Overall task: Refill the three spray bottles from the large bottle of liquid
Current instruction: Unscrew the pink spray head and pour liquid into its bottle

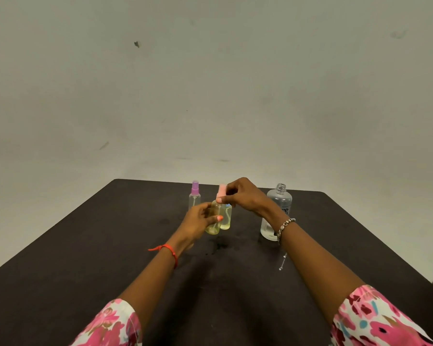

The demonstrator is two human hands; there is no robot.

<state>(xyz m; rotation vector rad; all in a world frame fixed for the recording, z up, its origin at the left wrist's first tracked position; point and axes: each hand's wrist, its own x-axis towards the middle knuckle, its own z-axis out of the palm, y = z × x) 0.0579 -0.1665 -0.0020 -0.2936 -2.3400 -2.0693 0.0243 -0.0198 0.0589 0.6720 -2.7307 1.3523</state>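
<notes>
A clear, yellow-tinted spray bottle [214,221] is held closed in the left grip [198,223], its pink cap [221,193] pinched by the right grip [243,196], over the dark matte counter [110,245].

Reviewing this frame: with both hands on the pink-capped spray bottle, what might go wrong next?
1. The large clear plastic bottle stands uncapped just beyond the right forearm; a sweep of that arm might tip it and spill.
2. The right hand works the pink spray cap while the left hand holds the yellowish small bottle off the dark table; a slip may knock the blue-capped bottle right behind.
</notes>
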